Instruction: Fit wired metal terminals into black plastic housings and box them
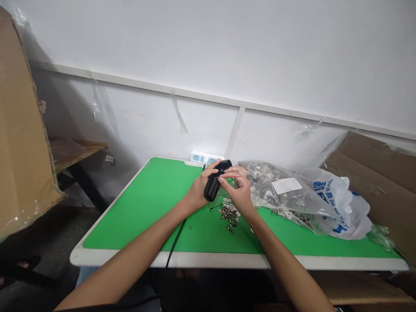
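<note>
A black plastic housing [212, 187] with a rounded, elongated shape is gripped by my left hand [199, 189], its fingers wrapped around the near side. My right hand [239, 187] is closed in a pinch against the housing's right side, at a thin red wire [234, 175]. Several thin wires [218, 200] dangle below the housing, some reddish and some dark. Under both hands lies a loose pile of small metal parts [229, 213] on the green mat [136, 216]. The fine detail inside the pinch is hidden by my fingers.
A clear bag [263, 182] of small parts and a white plastic bag [344, 212] with blue print lie to the right. Behind stands a power strip [202, 157]. A black cable [175, 242] crosses the table edge. Cardboard [373, 173] stands right, a large carton [26, 130] left.
</note>
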Demonstrator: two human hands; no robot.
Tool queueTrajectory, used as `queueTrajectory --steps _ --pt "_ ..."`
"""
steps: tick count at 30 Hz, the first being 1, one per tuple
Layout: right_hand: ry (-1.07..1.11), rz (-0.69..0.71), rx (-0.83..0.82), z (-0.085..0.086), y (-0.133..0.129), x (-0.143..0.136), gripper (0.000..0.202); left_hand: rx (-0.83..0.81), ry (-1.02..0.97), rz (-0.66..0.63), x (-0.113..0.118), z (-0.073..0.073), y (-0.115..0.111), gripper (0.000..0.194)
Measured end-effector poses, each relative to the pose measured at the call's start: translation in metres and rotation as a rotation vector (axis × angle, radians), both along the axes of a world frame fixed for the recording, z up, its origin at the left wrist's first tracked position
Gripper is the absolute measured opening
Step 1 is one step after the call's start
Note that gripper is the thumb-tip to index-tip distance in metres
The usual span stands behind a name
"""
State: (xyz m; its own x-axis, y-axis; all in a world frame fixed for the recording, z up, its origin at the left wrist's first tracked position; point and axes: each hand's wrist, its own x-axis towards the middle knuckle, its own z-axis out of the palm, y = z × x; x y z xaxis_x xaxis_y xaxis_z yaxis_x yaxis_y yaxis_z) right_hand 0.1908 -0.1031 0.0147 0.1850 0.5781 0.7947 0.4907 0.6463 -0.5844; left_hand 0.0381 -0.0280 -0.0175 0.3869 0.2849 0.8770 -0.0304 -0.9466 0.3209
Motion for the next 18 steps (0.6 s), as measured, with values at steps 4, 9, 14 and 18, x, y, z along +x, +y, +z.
queueTrajectory --steps 4,9,14,18 --pt "-0.050 -0.046 0.061 0.007 -0.005 -0.004 0.007 0.054 0.051 0.027 -0.005 0.005 0.000 0.050" --pt "-0.054 -0.035 0.041 0.011 -0.008 -0.005 0.009 0.107 0.110 0.060 -0.011 0.010 -0.002 0.061" --pt "0.021 0.069 -0.049 0.009 -0.005 -0.002 0.009 0.119 0.113 0.105 -0.009 0.007 -0.001 0.068" --pt "0.169 0.184 -0.155 0.004 0.003 0.005 0.009 0.073 0.174 0.122 -0.005 0.006 0.002 0.071"
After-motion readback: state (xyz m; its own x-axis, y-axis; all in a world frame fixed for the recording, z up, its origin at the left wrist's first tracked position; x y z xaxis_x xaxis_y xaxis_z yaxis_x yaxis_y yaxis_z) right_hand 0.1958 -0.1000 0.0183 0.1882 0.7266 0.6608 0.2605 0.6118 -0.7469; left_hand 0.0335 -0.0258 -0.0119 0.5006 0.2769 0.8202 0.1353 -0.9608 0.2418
